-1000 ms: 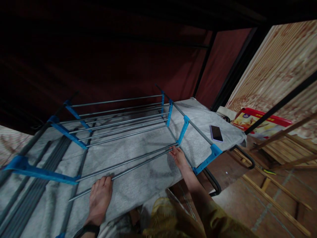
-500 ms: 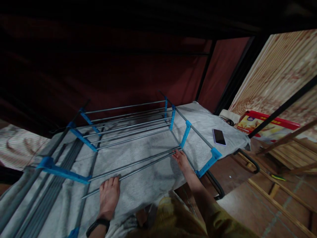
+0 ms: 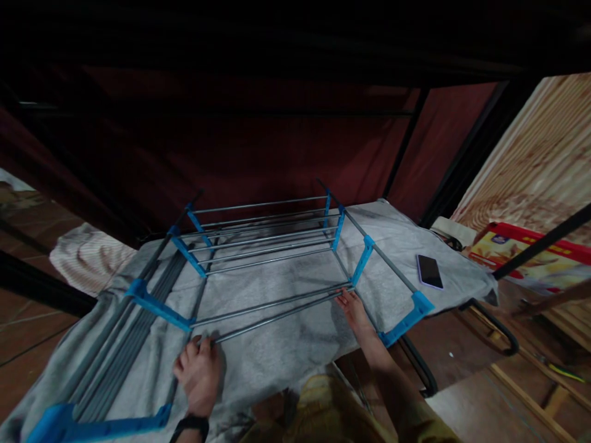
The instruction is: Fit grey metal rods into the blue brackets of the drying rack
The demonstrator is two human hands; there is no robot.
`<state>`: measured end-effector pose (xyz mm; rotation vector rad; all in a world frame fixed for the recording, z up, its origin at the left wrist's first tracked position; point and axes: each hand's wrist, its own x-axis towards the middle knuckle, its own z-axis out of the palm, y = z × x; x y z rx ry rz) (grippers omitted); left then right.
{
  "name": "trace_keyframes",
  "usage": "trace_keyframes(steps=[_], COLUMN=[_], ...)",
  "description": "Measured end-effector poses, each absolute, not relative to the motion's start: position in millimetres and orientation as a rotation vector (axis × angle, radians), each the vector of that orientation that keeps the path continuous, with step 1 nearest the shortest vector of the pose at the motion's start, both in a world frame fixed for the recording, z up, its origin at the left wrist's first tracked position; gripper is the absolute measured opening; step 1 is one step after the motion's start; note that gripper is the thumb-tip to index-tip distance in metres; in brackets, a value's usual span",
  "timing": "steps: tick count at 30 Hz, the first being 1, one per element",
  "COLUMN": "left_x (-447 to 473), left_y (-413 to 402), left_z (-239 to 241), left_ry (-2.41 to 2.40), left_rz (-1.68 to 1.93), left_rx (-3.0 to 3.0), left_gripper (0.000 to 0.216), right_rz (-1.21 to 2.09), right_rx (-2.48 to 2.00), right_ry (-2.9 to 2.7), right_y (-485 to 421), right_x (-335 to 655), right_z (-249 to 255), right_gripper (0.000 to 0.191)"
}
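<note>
A rack frame of grey metal tubes and blue plastic brackets (image 3: 159, 307) lies on a grey cloth. A thin grey rod (image 3: 277, 318) slants across its near part, below another rod (image 3: 272, 306) fixed between two brackets. My left hand (image 3: 199, 372), with a dark wristband, is closed at the slanting rod's left end, beside the left side tube. My right hand (image 3: 354, 315) pinches the same rod near its right end, close to the lower end of a blue bracket (image 3: 362, 261) on the right. My fingers hide both rod ends in part.
Several loose grey tubes (image 3: 133, 332) lie along the left side. A phone (image 3: 430, 271) rests on the grey cloth (image 3: 392, 227) at the right. Beyond it are a red and yellow box (image 3: 530, 255) and black bed-frame bars (image 3: 406, 141). Wooden slats lie on the floor.
The view has shifted, bringing more of the left side into sight. The rod's left end stuck out past my left hand before; now it ends at my fingers. My right hand keeps its pinch.
</note>
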<state>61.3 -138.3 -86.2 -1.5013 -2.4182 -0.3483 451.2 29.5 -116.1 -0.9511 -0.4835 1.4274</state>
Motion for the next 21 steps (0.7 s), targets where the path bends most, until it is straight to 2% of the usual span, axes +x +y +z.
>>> trace_keyframes(steps=[4, 9, 15, 18, 21], left_x=[60.3, 57.3, 39.8, 33.0, 32.2], left_y=[-139.3, -134.2, -124.6, -119.9, -115.5], left_z=[-77.4, -67.0, -67.3, -75.6, -81.6], left_ry=[-2.535, -2.683, -2.703, -2.629, -2.471], left_rz=[-0.547, -0.907, -1.679, -1.936, -2.351], left_rx=[-1.357, -1.123, -0.837, -0.672, -0.457], left_gripper=[0.036, 0.026, 0.020, 0.021, 0.023], right_rz=[1.423, 1.446, 1.474, 1.456, 1.441], right_rx=[-0.975, -0.990, -0.997, -1.018, -1.047], right_ry=[-0.505, -0.515, -0.510, -0.526, -0.532], right_y=[29.4, 27.2, 31.0, 32.5, 33.4], right_x=[452.4, 456.3, 463.4, 466.3, 469.2], right_z=[-117.4, -117.1, -124.9, -131.8, -138.5], right_gripper=[0.035, 0.037, 0.037, 0.035, 0.031])
